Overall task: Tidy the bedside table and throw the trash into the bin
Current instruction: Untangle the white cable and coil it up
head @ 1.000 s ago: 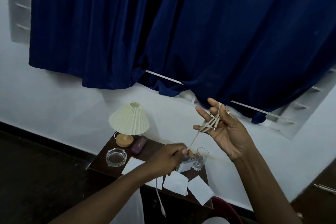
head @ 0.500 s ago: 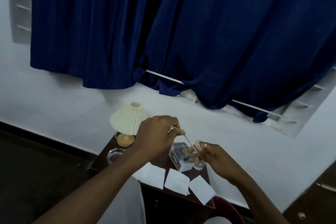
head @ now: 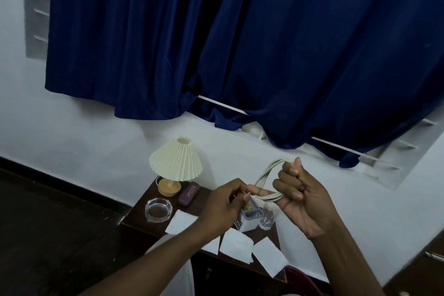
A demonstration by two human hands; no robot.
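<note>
Closed right grip (head: 301, 202): fingers curled round a bundle of pale cable (head: 265, 176), loops gathered in the fist and raised clear of the worktop (head: 138, 215), presumably to keep the coil from snagging on the items below. Pinching left grip (head: 224, 208): thumb and forefinger nipping the loose run of cable close beside the right grip, placed as if to feed or tuck the next turn. Cable: in the air between both hands, above the white box (head: 248, 220) and the drinking glass (head: 266, 218), touching neither as far as can be told. On the worktop: pleated lamp (head: 175, 163) at the rear corner; purple case (head: 188, 194) just beside its wooden base; glass ashtray (head: 158, 209) in front of the lamp; white paper squares (head: 236, 245) along the near edge, some overhanging, likely the trash meant for the bin. Red curved rim (head: 301, 279) below the near corner, possibly the bin; too little in view to confirm. Step in hand, by judgement: coiling the cable for tidy storage, papers not yet cleared.
</note>
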